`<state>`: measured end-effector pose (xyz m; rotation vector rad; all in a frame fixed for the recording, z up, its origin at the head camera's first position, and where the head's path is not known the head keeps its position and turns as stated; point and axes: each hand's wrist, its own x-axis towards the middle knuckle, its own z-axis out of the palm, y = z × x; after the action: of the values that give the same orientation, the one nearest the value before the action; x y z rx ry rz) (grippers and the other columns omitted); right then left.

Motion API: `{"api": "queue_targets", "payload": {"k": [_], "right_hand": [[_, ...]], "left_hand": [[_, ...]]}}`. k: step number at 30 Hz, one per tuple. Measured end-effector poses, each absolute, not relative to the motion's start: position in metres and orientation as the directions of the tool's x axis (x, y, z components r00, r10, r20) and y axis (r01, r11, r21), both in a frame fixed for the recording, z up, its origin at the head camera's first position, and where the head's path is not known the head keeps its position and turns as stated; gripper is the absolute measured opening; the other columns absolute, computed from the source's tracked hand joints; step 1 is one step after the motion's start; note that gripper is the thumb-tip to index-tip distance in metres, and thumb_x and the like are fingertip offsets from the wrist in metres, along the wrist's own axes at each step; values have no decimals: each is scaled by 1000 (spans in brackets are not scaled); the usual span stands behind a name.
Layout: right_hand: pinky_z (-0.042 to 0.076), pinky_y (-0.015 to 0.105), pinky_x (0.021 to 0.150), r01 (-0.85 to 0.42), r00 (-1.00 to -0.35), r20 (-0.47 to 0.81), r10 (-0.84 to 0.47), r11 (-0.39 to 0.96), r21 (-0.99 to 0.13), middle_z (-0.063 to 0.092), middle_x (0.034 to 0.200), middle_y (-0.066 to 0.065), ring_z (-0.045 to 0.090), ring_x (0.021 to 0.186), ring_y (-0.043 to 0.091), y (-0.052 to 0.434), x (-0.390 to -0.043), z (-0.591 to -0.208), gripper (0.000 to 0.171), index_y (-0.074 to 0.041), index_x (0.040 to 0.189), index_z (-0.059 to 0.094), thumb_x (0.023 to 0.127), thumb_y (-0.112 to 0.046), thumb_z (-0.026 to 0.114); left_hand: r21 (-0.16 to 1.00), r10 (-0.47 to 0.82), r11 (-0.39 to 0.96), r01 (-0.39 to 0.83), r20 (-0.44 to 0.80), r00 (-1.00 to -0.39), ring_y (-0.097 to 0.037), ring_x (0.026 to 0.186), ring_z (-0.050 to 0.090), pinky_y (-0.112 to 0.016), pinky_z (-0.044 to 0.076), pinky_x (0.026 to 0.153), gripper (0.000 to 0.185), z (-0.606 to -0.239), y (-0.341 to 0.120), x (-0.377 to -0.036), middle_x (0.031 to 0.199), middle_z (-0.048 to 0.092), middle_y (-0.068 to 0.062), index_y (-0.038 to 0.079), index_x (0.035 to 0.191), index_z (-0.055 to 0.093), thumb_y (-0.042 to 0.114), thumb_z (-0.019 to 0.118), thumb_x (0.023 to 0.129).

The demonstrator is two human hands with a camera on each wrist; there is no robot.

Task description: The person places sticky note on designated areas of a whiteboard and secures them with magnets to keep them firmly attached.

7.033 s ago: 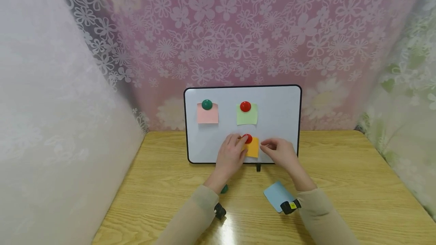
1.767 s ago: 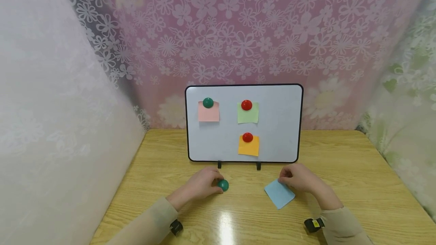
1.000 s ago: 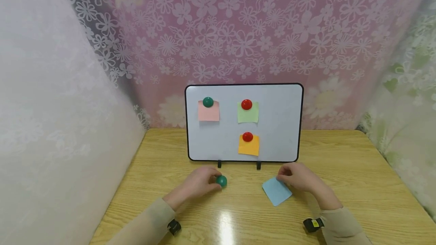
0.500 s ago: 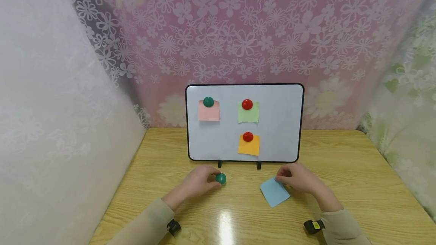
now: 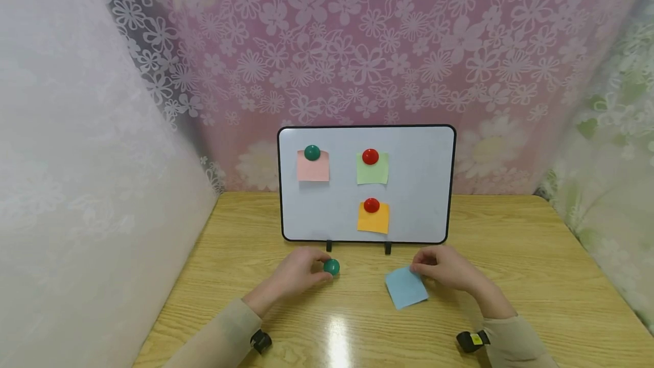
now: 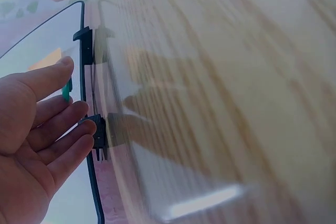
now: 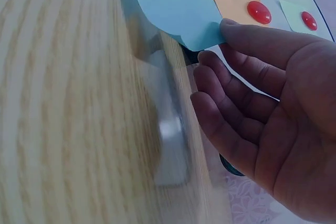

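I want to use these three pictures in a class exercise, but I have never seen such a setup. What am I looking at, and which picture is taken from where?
A person works bare-handed. The wide picture comes from a head-worn camera; the other two from cameras on each wrist. On the wooden table stands a whiteboard with three paper notes pinned by magnets. The left hand pinches a green magnet; the right hand pinches the edge of a blue note, seen closer from the right wrist.

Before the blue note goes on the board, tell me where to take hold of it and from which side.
Pinch the blue note at its far right corner, coming from the right, where the right hand already has it. It is thin paper on the table with no edge to grab; the right wrist view shows that corner lifted, so a finger can slip under.
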<state>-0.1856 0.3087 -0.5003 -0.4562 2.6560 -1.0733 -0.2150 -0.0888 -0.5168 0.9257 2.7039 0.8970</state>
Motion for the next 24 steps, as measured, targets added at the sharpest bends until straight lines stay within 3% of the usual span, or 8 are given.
{"api": "queue_targets", "payload": {"k": [24], "right_hand": [[51, 29, 70, -123, -945, -99, -310, 622, -774, 71, 94, -1, 60, 84, 17, 302, -189, -503, 17, -14, 104, 77, 105, -31, 73]], "left_hand": [[611, 553, 638, 469, 61, -831, -16, 118, 68, -41, 56, 102, 37, -521, -93, -217, 122, 75, 6, 16, 128, 77, 34, 83, 97]]}}
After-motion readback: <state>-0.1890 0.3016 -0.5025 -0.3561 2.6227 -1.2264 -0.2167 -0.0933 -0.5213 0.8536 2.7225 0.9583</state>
